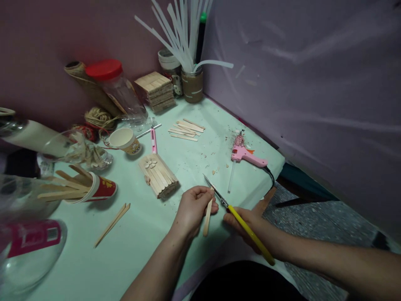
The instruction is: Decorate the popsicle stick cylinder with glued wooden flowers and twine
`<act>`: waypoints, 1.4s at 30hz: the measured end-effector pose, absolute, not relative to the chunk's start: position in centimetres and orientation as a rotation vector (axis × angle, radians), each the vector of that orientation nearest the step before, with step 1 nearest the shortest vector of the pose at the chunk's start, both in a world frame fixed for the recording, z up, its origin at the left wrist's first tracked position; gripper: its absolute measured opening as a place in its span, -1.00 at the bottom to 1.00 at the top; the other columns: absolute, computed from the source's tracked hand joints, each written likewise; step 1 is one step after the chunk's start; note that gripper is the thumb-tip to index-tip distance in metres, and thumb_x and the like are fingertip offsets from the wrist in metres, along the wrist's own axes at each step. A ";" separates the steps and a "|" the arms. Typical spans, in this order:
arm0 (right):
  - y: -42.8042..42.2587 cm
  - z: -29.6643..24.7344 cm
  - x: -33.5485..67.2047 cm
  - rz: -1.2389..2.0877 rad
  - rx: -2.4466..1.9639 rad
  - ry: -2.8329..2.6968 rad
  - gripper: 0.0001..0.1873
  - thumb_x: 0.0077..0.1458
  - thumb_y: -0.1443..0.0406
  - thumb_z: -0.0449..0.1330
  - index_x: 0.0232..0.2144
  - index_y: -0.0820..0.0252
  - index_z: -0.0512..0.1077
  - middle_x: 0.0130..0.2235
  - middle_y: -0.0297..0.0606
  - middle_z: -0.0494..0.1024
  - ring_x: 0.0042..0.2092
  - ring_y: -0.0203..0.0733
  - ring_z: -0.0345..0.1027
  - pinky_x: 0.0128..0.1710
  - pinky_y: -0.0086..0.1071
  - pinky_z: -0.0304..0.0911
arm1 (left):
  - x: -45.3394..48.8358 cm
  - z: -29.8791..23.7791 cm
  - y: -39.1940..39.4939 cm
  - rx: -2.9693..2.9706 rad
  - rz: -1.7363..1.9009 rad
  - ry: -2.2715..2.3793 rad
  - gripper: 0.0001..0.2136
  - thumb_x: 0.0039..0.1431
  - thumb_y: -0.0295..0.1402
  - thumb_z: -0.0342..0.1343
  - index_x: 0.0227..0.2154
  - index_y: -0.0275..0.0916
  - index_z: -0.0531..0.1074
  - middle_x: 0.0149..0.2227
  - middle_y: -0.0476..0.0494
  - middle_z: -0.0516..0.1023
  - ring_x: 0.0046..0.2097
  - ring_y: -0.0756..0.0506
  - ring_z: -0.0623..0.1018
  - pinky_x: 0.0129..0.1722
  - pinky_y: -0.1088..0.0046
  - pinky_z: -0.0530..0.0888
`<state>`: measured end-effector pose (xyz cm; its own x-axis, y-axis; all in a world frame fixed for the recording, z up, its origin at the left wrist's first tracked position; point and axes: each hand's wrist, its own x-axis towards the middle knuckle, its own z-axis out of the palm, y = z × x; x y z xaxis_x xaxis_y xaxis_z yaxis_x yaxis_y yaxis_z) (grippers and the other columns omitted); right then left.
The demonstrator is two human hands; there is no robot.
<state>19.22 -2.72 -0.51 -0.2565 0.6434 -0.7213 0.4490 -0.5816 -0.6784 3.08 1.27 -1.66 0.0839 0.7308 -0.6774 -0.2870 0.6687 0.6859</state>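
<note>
My left hand [193, 207] pinches a wooden craft stick [207, 218] that hangs down from its fingers over the table's near edge. My right hand [247, 223] grips yellow-handled scissors [250, 234]; their metal blades [214, 190] reach up past the top end of the stick, touching or nearly touching it. Just left of the hands lies a small box built of glued craft sticks [158, 175] with a little wooden flower on top. A pink glue gun [246, 155] rests to the upper right with a glue stick at its back.
On the pale green table [140, 234]: loose sticks [185, 128], a red cup of sticks [94, 188] on its side, a paper cup [125, 140], a pink cutter [153, 141], two sticks [113, 222], jars, twine, stacked sticks [156, 90], a can of glue sticks [191, 83]. Plastic-covered wall on the right.
</note>
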 end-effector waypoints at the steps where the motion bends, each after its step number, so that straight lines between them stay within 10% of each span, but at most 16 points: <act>1: -2.8 -0.6 19.2 1.956 -1.822 -1.346 -0.53 0.12 -0.13 0.10 -0.49 0.11 0.22 -0.66 -0.51 0.12 -0.60 -0.37 -0.04 -0.60 -0.44 -0.13 | 3.1 -1.7 1.3 0.431 0.794 1.277 -0.73 -0.13 -0.29 0.41 -0.47 -0.36 0.48 -0.57 -0.04 0.50 -0.59 0.06 0.49 -0.55 0.59 0.47; 42: -2.8 -1.2 19.7 1.819 -1.650 -1.502 -0.58 0.09 -0.05 0.17 -0.47 0.11 0.19 -0.61 -0.50 0.20 -0.55 -0.36 0.05 -0.56 -0.46 -0.01 | 3.1 -1.1 0.8 0.318 1.024 1.191 -0.70 -0.09 -0.25 0.40 -0.42 -0.30 0.42 -0.50 0.01 0.49 -0.47 0.06 0.52 -0.40 0.57 0.53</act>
